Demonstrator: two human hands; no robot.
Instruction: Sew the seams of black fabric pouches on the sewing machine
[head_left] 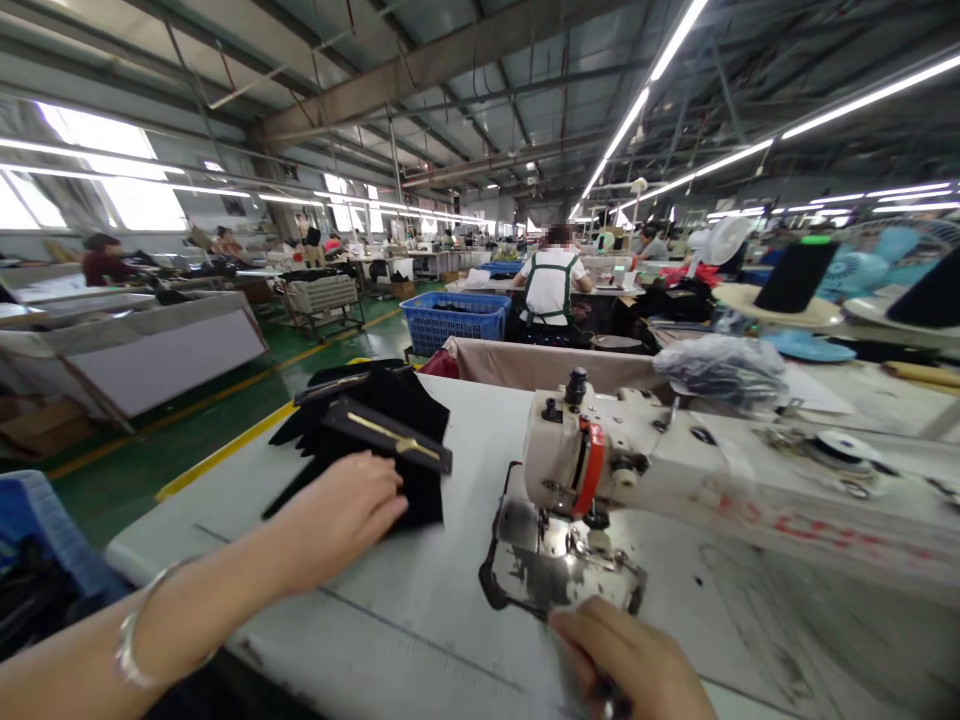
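My left hand (341, 515), with a silver bangle on the wrist, reaches over the near edge of a pile of black fabric pieces (420, 405). Its fingers lie close together on or just above the cloth; whether they grip it is unclear. On top of the pile rests a black strip with a gold zipper (390, 432). My right hand (626, 655) is low in the view, in front of the sewing machine (645, 440) and its metal plate (544, 570). Its fingers are curled round a small dark metallic object, partly hidden and blurred.
The white table (360, 610) has a ruler marking along its front. A blue basket (457, 318) and a seated person (551, 285) are beyond it. Black thread cones (796, 275) and a plastic bag (720, 370) are at the right. Another blue basket (56, 530) stands lower left.
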